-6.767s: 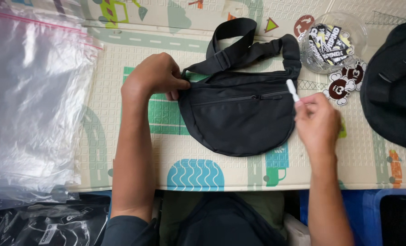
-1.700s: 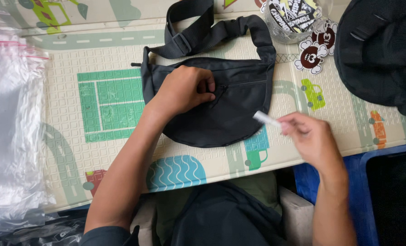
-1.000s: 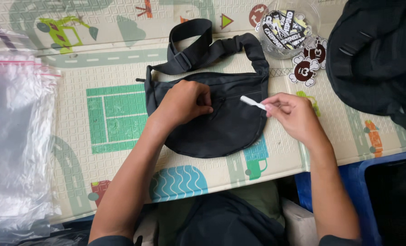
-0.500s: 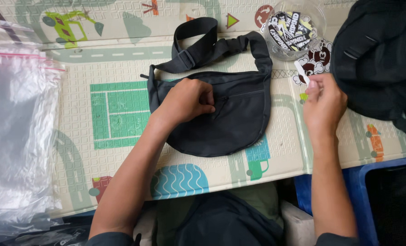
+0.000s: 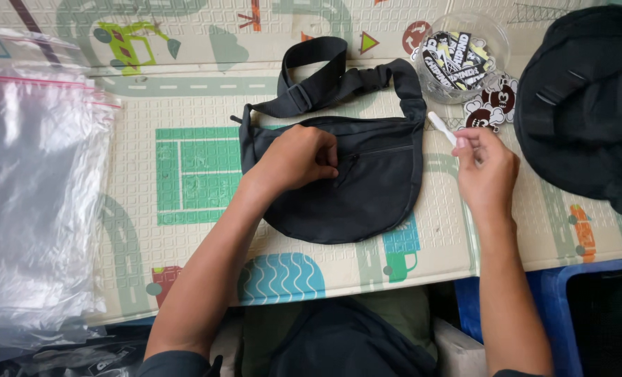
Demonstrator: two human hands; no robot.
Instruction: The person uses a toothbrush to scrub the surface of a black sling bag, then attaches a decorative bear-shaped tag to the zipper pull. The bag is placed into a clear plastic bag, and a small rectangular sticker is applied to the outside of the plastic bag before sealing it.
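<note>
A black crescent-shaped sling bag (image 5: 366, 195) lies flat on a printed play mat (image 5: 199, 174), its strap (image 5: 318, 77) looped toward the far side. My left hand (image 5: 298, 157) rests on the bag's front with the fingers curled at the zipper. My right hand (image 5: 485, 164) hovers just right of the bag and pinches a small white stick-like piece (image 5: 442, 128) between thumb and fingers, its tip pointing up-left.
A round clear tub of stickers (image 5: 461, 56) stands at the far right, with loose stickers (image 5: 491, 108) beside it. Another black bag (image 5: 583, 105) lies at the right. Clear zip bags (image 5: 35, 202) are stacked at the left. A blue crate (image 5: 590, 314) sits below the mat's edge.
My right hand dipped toward the loose stickers half a second ago and has come back beside the bag, the white piece showing again. My left hand stayed at the zipper.
</note>
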